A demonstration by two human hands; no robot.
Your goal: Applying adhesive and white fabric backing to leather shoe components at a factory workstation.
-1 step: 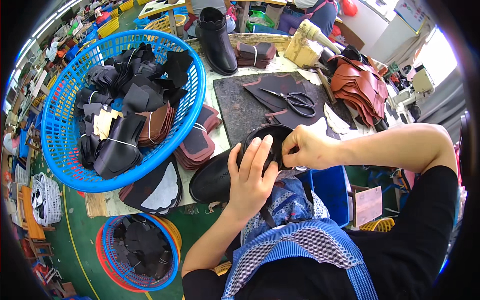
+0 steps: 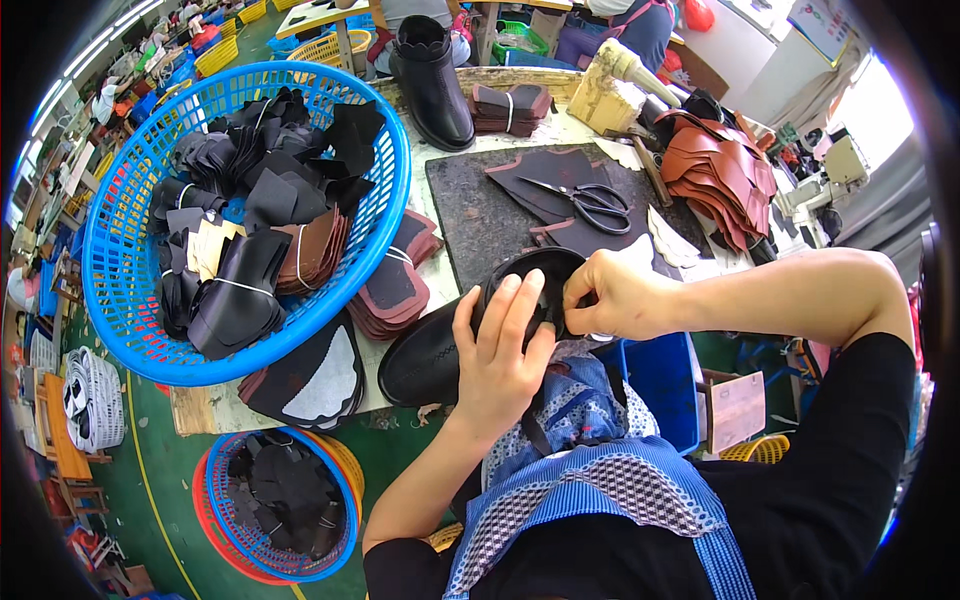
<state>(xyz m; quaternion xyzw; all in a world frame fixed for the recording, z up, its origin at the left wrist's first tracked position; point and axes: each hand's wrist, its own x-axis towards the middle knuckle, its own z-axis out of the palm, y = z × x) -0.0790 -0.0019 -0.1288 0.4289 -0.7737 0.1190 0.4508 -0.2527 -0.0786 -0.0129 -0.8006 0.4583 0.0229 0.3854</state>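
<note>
From where I stand, the pale work surface (image 2: 200, 411) spreads widest; at its left sits a blue basket (image 2: 399, 190) heaped with leather pieces; a dark board (image 2: 465, 215) lies nearer the middle; a black boot (image 2: 425, 350) is at the near edge, toe pointing left; the left hand (image 2: 502, 362) lies on it, fingers outstretched and parted; the right hand (image 2: 622, 295) is pinched closed at its opening, though I can't tell on what; scissors (image 2: 574, 194) rest on the board.

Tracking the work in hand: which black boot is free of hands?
The far boot, standing left of the banded stack; the near boot has the left hand on it, the right hand at its opening.
</note>
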